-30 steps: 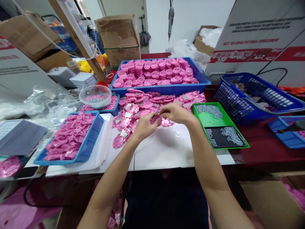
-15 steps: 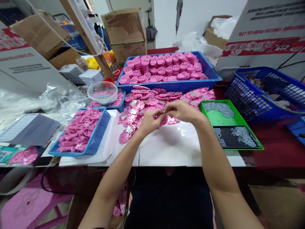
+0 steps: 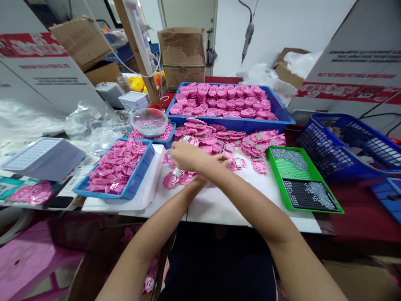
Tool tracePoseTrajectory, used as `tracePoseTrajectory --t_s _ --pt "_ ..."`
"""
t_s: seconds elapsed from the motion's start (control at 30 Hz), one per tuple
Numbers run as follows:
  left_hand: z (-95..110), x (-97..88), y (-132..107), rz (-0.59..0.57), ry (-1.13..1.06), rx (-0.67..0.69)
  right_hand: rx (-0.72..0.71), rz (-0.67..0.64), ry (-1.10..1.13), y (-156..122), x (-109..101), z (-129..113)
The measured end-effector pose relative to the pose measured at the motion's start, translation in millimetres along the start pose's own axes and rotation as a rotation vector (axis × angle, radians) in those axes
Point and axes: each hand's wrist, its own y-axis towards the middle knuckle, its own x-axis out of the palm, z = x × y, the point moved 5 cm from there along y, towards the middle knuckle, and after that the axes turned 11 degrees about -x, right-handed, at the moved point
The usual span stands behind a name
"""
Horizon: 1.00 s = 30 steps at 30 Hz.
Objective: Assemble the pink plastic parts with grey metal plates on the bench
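Note:
My right arm crosses over to the left, and my right hand (image 3: pixel 185 154) lies back up with its fingers stretched over the left end of a loose pile of pink plastic pieces (image 3: pixel 219 136) with small metal plates. It is nearest the pieces beside the small blue tray (image 3: pixel 138 177). My left hand (image 3: pixel 224 158) is almost wholly hidden under my right forearm; only some fingertips show by the pile, and I cannot see what they hold. Both hands are over a white sheet (image 3: pixel 225 200).
A large blue tray (image 3: pixel 232 123) of stacked pink pieces stands behind the pile. A green tray (image 3: pixel 275 171) with small silver parts lies to the right, a blue basket (image 3: pixel 316 154) beyond it. A clear bowl (image 3: pixel 149 122) and cardboard boxes (image 3: pixel 183 50) are at the back left.
My hands were together in the middle, working a pink piece. My right hand has swung left across my left arm to the pile's left end. The camera view has shifted.

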Motion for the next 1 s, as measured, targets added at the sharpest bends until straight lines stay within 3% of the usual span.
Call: tracePoseTrajectory --t_s 0.13,0.3,0.6,0.77,0.9,1.0 --pt "-2.9 -0.7 11.9 -0.001 0.036 0.032 0.025 -0.097 -0.101 51.3 46.1 -9.2" --pt "-1.6 -5.0 17.2 0.072 0.062 0.063 -0.044 -0.085 -0.093 51.4 67.0 -5.1" --pt "8.4 5.2 7.9 0.081 0.100 0.130 -0.166 -0.136 0.026 26.3 60.8 -13.7" --pt "6.4 4.6 9.4 0.087 0.138 0.150 -0.178 -0.108 0.150 23.8 59.5 -6.9" --pt "4.3 8.0 9.2 0.067 0.157 0.151 -0.198 0.025 0.349 20.8 54.9 -7.1" --pt "5.8 6.0 5.6 0.060 0.168 0.150 -0.137 0.306 0.713 4.9 33.9 -8.6"
